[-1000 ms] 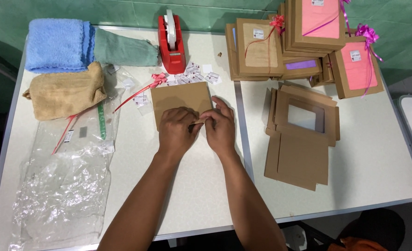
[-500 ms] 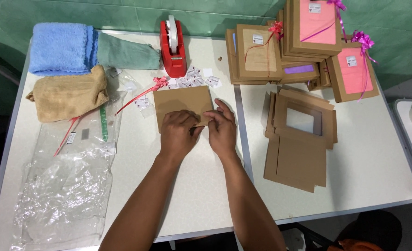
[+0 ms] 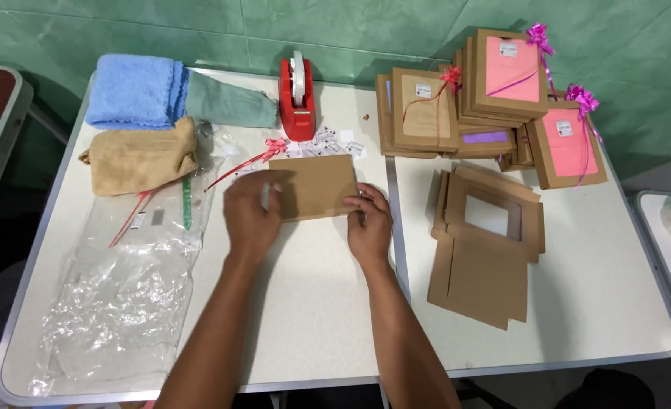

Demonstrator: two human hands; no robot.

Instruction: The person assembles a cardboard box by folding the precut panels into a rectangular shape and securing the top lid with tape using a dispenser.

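The left hand [image 3: 253,214] rests on the left end of a flat brown cardboard box [image 3: 316,185]; the right hand [image 3: 368,224] grips its near right corner. A red tape dispenser [image 3: 297,97] stands beyond the box. Flattened window boxes [image 3: 485,242] lie at right; clear plastic sleeves [image 3: 123,295] lie at left.

Worktop [image 3: 312,318] white. Flat box [image 3: 316,185] plain brown. Tape dispenser [image 3: 297,106] red. Towels: blue [image 3: 135,91], green [image 3: 229,108], tan [image 3: 142,155]. Stacked boxes [image 3: 502,83] brown, pink windows, magenta bows.
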